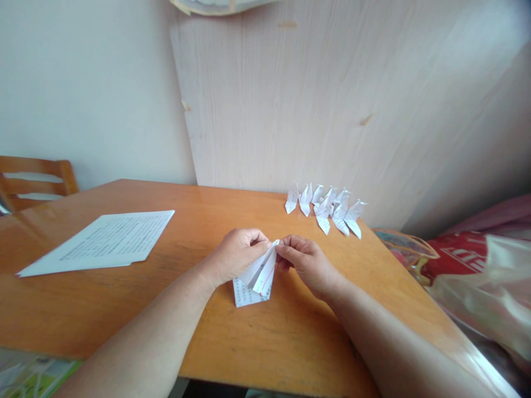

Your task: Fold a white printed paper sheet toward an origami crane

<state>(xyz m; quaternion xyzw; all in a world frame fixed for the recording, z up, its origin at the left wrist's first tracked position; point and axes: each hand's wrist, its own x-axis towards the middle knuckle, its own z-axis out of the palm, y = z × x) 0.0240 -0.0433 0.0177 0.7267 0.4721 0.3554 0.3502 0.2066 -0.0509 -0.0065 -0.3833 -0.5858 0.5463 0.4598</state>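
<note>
A partly folded sheet of printed paper [253,296] is between my two hands, low over the middle of the table's near half. Its lower part is a flat printed square, and narrow flaps with a red line stand up from it. My left hand [244,251] is closed, pinching the paper's upper left side between thumb and fingers. On the other side my right hand [305,261] is closed on the paper's top tip. The fingertips of both hands nearly meet there. Part of the paper is hidden behind the left fingers.
Several folded paper cranes [323,207] stand grouped at the table's back right. A stack of printed sheets [112,240] lies to the left on the wooden table [232,354]. Bags [460,254] sit beyond the right edge; a chair [37,177] is at far left.
</note>
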